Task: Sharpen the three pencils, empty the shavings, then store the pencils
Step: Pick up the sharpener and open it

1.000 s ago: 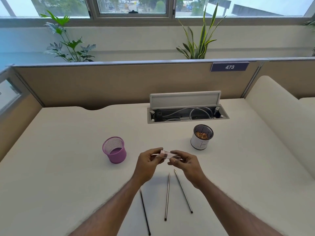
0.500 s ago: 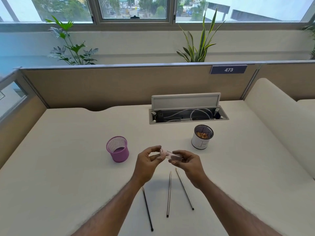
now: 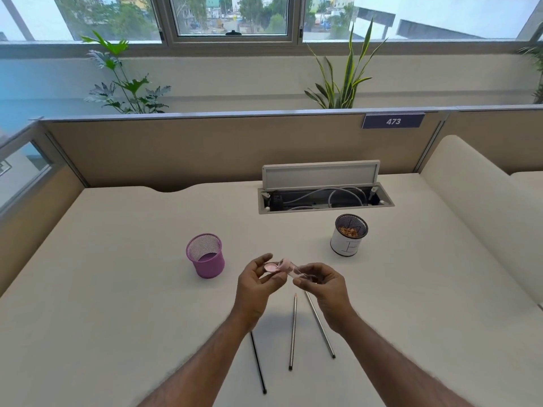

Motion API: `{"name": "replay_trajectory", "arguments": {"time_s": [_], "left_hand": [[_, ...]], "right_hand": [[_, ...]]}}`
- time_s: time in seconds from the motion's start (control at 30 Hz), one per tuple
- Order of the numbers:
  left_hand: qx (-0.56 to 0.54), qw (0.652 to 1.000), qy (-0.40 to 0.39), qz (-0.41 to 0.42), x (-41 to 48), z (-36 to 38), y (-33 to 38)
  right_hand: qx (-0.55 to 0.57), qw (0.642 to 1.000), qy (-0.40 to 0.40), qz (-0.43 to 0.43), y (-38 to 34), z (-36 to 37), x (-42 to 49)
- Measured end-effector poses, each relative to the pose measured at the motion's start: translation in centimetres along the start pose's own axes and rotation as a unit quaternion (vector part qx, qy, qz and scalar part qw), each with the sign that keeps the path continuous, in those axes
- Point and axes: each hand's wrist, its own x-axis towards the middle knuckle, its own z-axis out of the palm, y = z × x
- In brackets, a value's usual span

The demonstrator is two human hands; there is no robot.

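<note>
Head view: a band of windows (image 3: 232, 19) crosses the far wall, and two leafy plants (image 3: 126, 83) rise behind a tan partition (image 3: 191, 151) that closes the counter's far edge and bears one label reading 473 (image 3: 393, 121). The cream counter (image 3: 111, 318) is the widest surface; a partition bounds its left edge and a rounded cream panel (image 3: 476, 207) its right, and its bare top runs broad to either side of the forearms. At the back, right of centre, one cable tray (image 3: 324, 199) stands with its lid raised. Two cups stand well apart: a purple mesh cup (image 3: 206, 257) left of the hands, and a white cup (image 3: 349, 237) to the right and farther back, with brownish shavings (image 3: 350, 230) in it. The left hand (image 3: 255, 287) and right hand (image 3: 327, 286) meet above the middle of the counter. Three pencils lie on the counter beneath the wrists, fanned with their tips pointing away: a black pencil (image 3: 258, 362), a middle pencil (image 3: 292, 330) and a right pencil (image 3: 321, 329), each apart from the others. The one sharpener (image 3: 289, 268) is held between the hands, its pink lid flipped open: the left fingers (image 3: 264, 258) curl round the lid end and the right fingers (image 3: 308, 279) pinch its clear body.
</note>
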Motion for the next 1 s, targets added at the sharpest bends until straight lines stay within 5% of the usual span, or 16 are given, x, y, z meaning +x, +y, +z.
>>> {"name": "replay_trajectory", "arguments": {"time_s": [0.23, 0.43, 0.57, 0.73, 1.0], "left_hand": [[-0.032, 0.999, -0.019, -0.024, -1.3, 1.6, -1.0], [0.093, 0.993, 0.022, 0.074, -1.2, 1.0, -0.8], [0.294, 0.928, 0.043, 0.224, -1.2, 0.1, -0.4], [0.446, 0.83, 0.06, 0.331, -1.3, -0.4, 0.2], [0.467, 0.819, 0.038, 0.331, -1.4, -0.2, 0.6]], "right_hand": [[0.002, 1.0, -0.013, 0.002, 0.6, 0.4, -0.7], [-0.101, 0.995, -0.011, 0.003, 1.2, 0.1, -1.1], [-0.075, 0.997, 0.009, 0.023, 0.8, 0.2, -1.4], [-0.086, 0.994, -0.064, 0.015, -0.5, 0.9, -2.2], [-0.057, 0.996, -0.068, 0.009, -1.1, 1.1, -2.2]]}}
